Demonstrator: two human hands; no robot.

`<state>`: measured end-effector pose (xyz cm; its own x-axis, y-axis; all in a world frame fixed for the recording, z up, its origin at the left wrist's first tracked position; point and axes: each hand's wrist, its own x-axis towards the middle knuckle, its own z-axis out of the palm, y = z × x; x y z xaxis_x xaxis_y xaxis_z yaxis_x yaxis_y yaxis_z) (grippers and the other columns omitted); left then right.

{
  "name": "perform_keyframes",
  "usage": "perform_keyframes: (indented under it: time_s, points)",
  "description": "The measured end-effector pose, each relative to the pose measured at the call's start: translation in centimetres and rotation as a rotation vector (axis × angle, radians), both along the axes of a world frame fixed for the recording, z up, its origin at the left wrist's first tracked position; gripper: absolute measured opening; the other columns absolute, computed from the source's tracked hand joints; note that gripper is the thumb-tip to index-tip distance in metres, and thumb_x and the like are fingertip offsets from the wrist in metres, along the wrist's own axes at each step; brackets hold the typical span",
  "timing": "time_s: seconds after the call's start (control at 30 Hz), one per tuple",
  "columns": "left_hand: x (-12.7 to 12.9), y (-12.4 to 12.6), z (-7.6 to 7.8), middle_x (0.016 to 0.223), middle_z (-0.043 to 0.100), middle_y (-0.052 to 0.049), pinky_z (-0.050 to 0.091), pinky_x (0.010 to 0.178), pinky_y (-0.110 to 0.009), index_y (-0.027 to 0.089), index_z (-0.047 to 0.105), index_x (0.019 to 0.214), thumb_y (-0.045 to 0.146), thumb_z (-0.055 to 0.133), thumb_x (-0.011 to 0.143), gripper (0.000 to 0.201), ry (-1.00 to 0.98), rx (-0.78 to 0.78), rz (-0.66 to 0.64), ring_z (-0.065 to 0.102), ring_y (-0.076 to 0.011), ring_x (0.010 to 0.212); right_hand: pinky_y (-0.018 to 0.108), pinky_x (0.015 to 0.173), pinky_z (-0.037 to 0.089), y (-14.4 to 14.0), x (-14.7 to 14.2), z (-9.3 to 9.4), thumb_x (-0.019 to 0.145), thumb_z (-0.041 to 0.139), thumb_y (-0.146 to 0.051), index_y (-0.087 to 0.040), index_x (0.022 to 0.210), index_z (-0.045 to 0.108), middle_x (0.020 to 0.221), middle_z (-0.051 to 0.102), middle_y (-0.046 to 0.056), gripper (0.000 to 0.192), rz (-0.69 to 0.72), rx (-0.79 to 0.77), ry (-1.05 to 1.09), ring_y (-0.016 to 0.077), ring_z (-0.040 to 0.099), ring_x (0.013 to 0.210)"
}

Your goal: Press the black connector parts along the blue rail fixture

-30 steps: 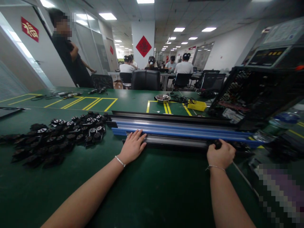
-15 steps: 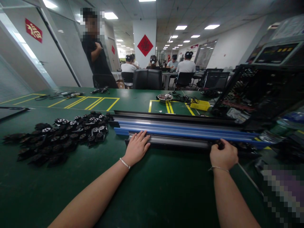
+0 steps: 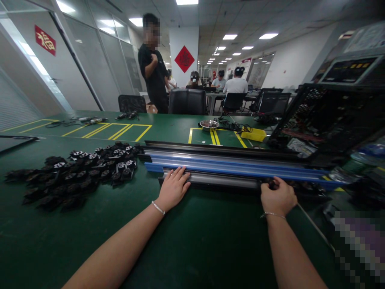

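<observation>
My left hand (image 3: 173,188) lies flat with its fingers spread over the left end of a long black rail (image 3: 225,180). My right hand (image 3: 278,197) is closed at the right part of the same rail, its thumb and fingers pinching a small dark part (image 3: 272,183) that is mostly hidden. Just behind the black rail lies a long blue rail (image 3: 228,169), parallel to it. Another dark rail (image 3: 216,148) rests farther back. To the left, many small black parts with white marks (image 3: 87,166) are heaped on the green table (image 3: 180,241).
A metal bowl (image 3: 209,126), cables (image 3: 228,122) and a yellow tray (image 3: 254,134) stand at the back. An open black computer case (image 3: 300,120) rises on the right. Tools with cords (image 3: 93,120) lie back left. A person in black (image 3: 153,76) stands beyond the table.
My right hand has slid slightly left along the black rail with the small dark part. My left hand stays in place. The standing person has moved to the right.
</observation>
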<state>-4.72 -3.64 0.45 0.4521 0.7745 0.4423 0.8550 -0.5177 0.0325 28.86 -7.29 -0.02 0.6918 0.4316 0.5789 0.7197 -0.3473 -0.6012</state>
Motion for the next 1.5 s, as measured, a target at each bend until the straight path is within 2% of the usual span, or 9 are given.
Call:
perform_keyframes:
  time_s: [0.6, 0.8, 1.5]
  points:
    - [0.0, -0.1, 0.1, 0.142, 0.043, -0.007, 0.032, 0.108, -0.044, 0.024, 0.056, 0.123, 0.038, 0.037, 0.093, 0.038, -0.004, -0.004, 0.004, 0.038, -0.0236, 0.132, 0.048, 0.093, 0.029, 0.5, -2.5, -0.5, 0.067, 0.052, -0.029, -0.017, 0.098, 0.066, 0.089, 0.06, 0.009, 0.037, 0.07, -0.019, -0.035, 0.0265, 0.053, 0.093]
    - [0.0, -0.1, 0.0, 0.142, 0.044, -0.007, 0.033, 0.107, -0.044, 0.025, 0.057, 0.122, 0.037, 0.039, 0.092, 0.037, -0.021, 0.008, 0.0, 0.039, -0.0238, 0.131, 0.048, 0.091, 0.03, 0.5, -3.0, -0.5, 0.067, 0.052, -0.029, -0.016, 0.095, 0.067, 0.084, 0.059, 0.009, 0.034, 0.116, -0.029, -0.075, 0.026, 0.052, 0.089]
    - [0.1, -0.1, 0.0, 0.142, 0.044, -0.006, 0.032, 0.107, -0.043, 0.025, 0.057, 0.121, 0.038, 0.038, 0.093, 0.037, -0.018, -0.009, 0.009, 0.039, -0.0234, 0.132, 0.051, 0.101, 0.023, 0.5, -4.9, -0.5, 0.071, 0.051, -0.033, -0.016, 0.097, 0.065, 0.085, 0.061, 0.008, 0.034, 0.256, -0.072, -0.084, 0.0233, 0.053, 0.088]
